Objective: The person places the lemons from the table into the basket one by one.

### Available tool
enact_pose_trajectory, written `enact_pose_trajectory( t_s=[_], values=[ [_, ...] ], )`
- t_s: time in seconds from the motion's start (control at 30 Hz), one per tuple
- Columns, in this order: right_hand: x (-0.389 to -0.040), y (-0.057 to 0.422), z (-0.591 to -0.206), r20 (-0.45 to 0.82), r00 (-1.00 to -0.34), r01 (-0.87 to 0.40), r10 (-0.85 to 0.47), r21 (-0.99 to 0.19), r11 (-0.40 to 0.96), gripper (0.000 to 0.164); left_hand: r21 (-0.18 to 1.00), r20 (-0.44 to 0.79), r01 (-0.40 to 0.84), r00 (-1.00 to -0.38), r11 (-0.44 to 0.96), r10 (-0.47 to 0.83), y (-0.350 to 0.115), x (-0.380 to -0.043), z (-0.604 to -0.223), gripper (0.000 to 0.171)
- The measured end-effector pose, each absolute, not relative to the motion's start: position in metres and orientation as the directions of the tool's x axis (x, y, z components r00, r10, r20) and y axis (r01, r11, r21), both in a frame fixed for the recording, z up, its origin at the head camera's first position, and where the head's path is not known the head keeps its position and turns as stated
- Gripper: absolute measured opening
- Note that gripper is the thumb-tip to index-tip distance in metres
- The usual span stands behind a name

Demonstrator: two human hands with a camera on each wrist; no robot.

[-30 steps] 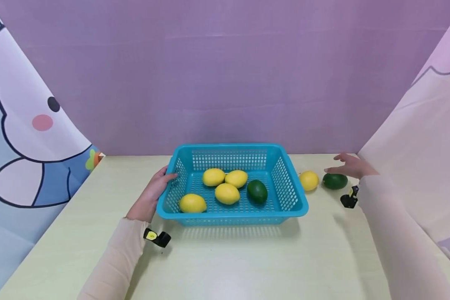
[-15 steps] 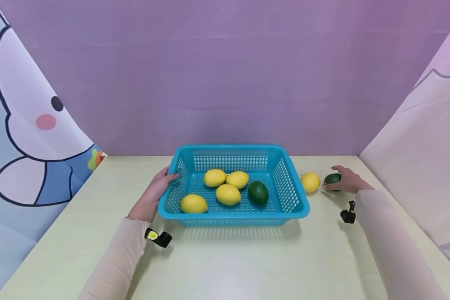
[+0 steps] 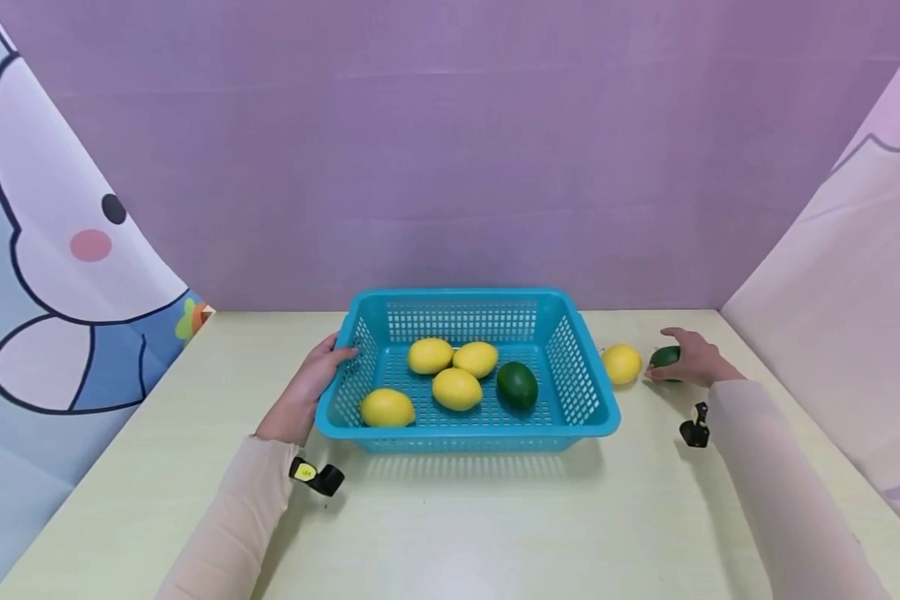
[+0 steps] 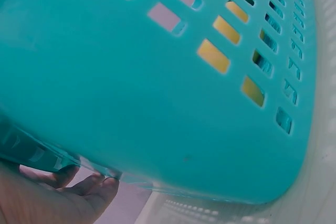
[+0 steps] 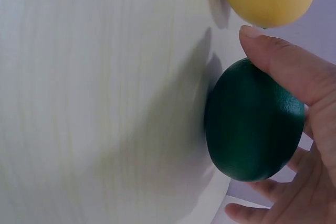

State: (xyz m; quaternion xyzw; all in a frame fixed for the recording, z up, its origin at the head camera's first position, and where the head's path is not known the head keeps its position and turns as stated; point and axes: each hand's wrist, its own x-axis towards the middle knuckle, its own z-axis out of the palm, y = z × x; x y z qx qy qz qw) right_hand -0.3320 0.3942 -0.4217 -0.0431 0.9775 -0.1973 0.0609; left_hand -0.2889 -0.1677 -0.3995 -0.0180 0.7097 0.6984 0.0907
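Note:
My left hand (image 3: 311,385) grips the left rim of a blue plastic basket (image 3: 468,432), thumb on the inner side. The left wrist view shows fingertips (image 4: 110,182) bent under the basket's rim. Over on the right, my right hand (image 3: 701,360) holds a dark green avocado (image 3: 664,357) low at the table. From the right wrist, the thumb (image 5: 278,59) lies along one side of the avocado (image 5: 252,124) and the other fingers are behind it, partly hidden. A yellow lemon (image 3: 622,364) lies between that hand and the basket.
Inside the basket are several lemons (image 3: 457,390) and another dark green avocado (image 3: 517,385). A purple backdrop (image 3: 457,167) rises behind the table (image 3: 435,533), with a cartoon-printed cloth (image 3: 52,275) at left and a pale cloth (image 3: 862,333) at right.
My right hand has come down from above the avocado and now has thumb and fingers around it. My left hand and the basket stay in place.

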Motion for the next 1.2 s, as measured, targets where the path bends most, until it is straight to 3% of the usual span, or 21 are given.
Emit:
enact_pose_trajectory(
  t_s=[0.53,0.83,1.07,1.2],
  values=[
    [-0.3351,0.3900,-0.4275,-0.111,-0.986,-0.070,-0.122,-0.392,0.917,0.093,0.986,-0.166,-0.164,-0.982,0.036,0.084,-0.1680,-0.2899,-0.4023,0.057],
    [-0.3368,0.3919,-0.4274,-0.107,-0.982,-0.098,-0.157,-0.427,0.899,0.081,0.988,-0.156,-0.154,-0.984,0.028,0.090,-0.1679,-0.2902,-0.4019,0.057],
    [-0.3353,0.3921,-0.4253,-0.121,-0.983,-0.071,-0.136,-0.436,0.897,0.063,0.990,-0.144,-0.143,-0.985,0.019,0.096,-0.1684,-0.2902,-0.4011,0.057],
    [-0.3332,0.3924,-0.4246,-0.130,-0.984,-0.055,-0.122,-0.431,0.901,0.062,0.989,-0.151,-0.149,-0.984,0.021,0.094,-0.1675,-0.2901,-0.4014,0.057]
  ],
)
